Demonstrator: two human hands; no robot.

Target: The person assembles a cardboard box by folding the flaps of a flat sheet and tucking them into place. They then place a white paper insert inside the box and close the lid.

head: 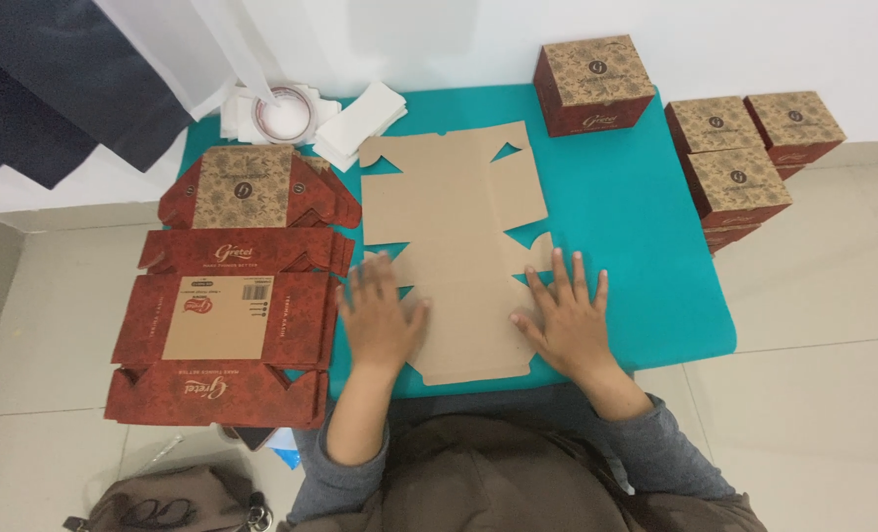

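Left hand (380, 317): flat, fingers spread wide, pressing the blank's 8 o'clock side.
Right hand (569, 317): flat and spread, holding nothing, at 4 o'clock.
Flat cardboard blank (454, 212): plain side up, centred on teal mat (636, 227).
Printed red blanks (227, 315): stacked at 9 o'clock.
Folded boxes (734, 148): at 2 o'clock.

Four folded red-and-tan boxes (593, 83) are sitting off to the right, a tape roll (283, 113) and white paper slips (360, 123) lying up top, grey bag (178, 500) slouching below.

Soft, even indoor light — faint shadows only, no glare — and a sharp picture, slightly stretched at the edges.
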